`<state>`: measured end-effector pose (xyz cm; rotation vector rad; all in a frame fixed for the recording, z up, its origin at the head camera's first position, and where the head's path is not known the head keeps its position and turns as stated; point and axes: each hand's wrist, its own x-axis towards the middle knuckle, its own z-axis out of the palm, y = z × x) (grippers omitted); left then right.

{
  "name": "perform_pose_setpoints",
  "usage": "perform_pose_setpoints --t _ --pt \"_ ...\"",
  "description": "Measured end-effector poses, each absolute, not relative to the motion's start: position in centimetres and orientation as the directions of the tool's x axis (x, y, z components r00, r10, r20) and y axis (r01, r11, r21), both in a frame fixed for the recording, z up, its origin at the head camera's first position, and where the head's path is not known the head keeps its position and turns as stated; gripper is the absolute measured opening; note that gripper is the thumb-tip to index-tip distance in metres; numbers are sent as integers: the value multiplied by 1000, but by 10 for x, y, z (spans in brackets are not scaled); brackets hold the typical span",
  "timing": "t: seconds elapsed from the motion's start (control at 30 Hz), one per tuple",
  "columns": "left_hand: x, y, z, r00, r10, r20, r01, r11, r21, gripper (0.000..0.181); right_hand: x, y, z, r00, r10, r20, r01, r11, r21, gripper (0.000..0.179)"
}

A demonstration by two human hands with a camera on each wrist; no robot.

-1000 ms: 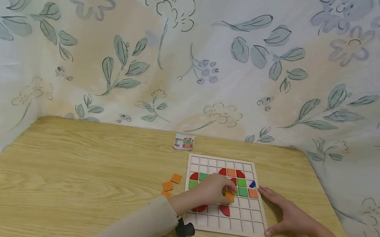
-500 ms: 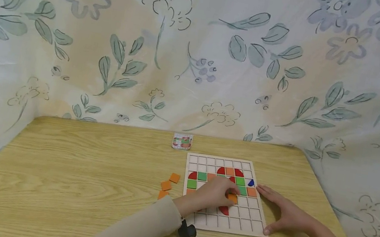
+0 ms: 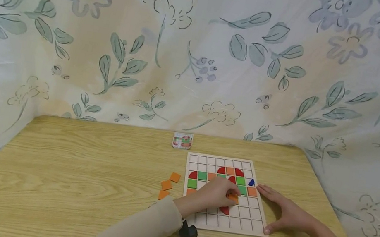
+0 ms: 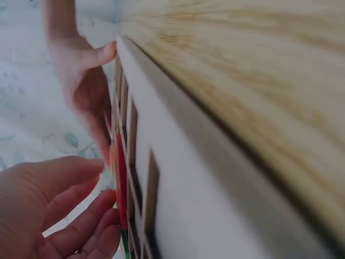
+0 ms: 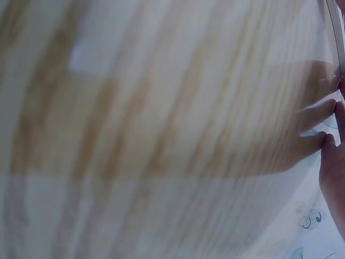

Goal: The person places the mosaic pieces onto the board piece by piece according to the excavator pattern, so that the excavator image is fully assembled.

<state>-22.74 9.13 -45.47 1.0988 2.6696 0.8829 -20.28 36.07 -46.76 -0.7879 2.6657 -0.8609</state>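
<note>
A wooden grid board (image 3: 247,223) lies on the table with red, green and orange pieces in its cells. Over its middle, my left hand (image 3: 214,193) has thumb and fingertips at an orange square tile (image 3: 234,198), which sits low at the grid. Thumb and curled fingers come close to the board's surface in the left wrist view. My right hand (image 3: 288,214) rests at the board's right edge, fingers extended, thumb at the near right corner. A red rounded piece (image 3: 224,210) shows just below the left hand. The left hand and forearm hide some cells.
Several loose orange tiles (image 3: 166,185) lie left of the board. A small pattern card (image 3: 182,140) is at the table's back, close to the cloth. A small blue piece (image 3: 251,182) is near the board's right side. Floral cloth (image 3: 170,56) hangs behind the table.
My left hand has moved slightly right with the orange tile and lowered it to the grid, then stayed nearly still. My right hand has kept its place at the board's edge.
</note>
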Motion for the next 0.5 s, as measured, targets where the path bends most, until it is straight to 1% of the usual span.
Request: perform_pose_setpoints --t 0.1,0.23,0.33,0.5 --pt "-228 85 -453 -734 673 90 572 542 616 22 -203 361 -469 -825 -564 -39 -435 679 -591 107" --pt "-229 65 -451 -740 666 96 517 472 714 24 -202 361 -471 -826 -562 -32 -445 687 -575 106" --pt "-229 44 -452 -742 662 103 500 444 743 24 -203 361 -471 -829 -557 -38 -439 693 -572 106" --pt "-230 7 -448 -779 625 45 435 488 757 28 -203 362 -470 -833 -553 -34 -436 693 -574 108"
